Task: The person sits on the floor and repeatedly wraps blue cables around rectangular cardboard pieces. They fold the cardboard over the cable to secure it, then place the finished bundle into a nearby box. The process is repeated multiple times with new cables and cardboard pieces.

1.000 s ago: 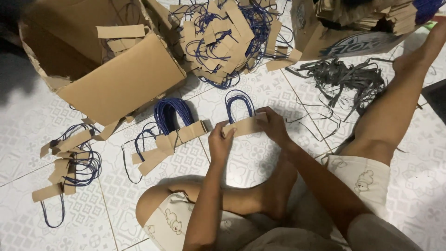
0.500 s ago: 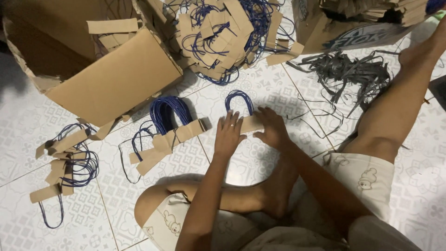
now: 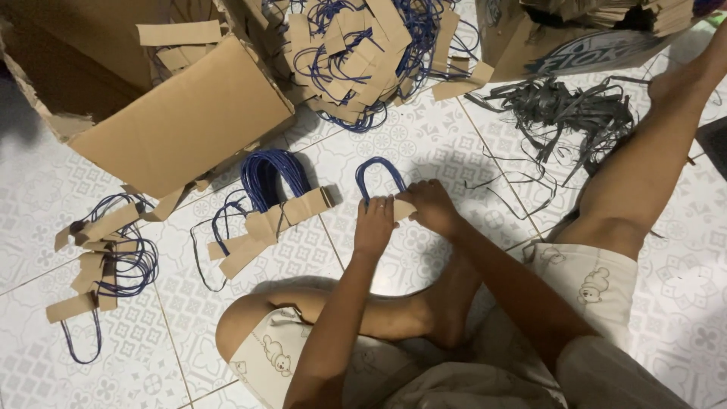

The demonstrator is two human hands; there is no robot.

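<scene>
Holding a blue cord handle point(image 3: 381, 176) by its brown card strip point(image 3: 404, 210), you have both hands at the one piece, low on the tiled floor point(image 3: 454, 151) just ahead of your folded leg. Your left hand point(image 3: 374, 223) is closed over the strip's left end, and your right hand point(image 3: 430, 206) pinches the right end; the cord loop stands up and away from you, clear of both hands. Whether the strip is being pressed flat or merely held, the view does not let you tell.

As for progress, judged by how things lie: a tidy bundle point(image 3: 271, 189) of handles with their strips stacked sits just to the left of your hands, and it reads as finished work. A looser group point(image 3: 106, 250) lies further left, spread on the tiles, some strips apart from one another. Much looks left to do: a large heap point(image 3: 363, 53) of tangled cords and strips fills the top of the view, well beyond your reach as you sit.

Around you, an open cardboard box point(image 3: 174, 121) leans at upper left, its flap nearly touching the bundle. A second box point(image 3: 575, 38) stands at upper right, and a tangle of grey strapping point(image 3: 568, 113) lies before it, near your outstretched right leg point(image 3: 651, 167). Nothing lies between your hands and the bundle; only that strapping crowds the right.
</scene>
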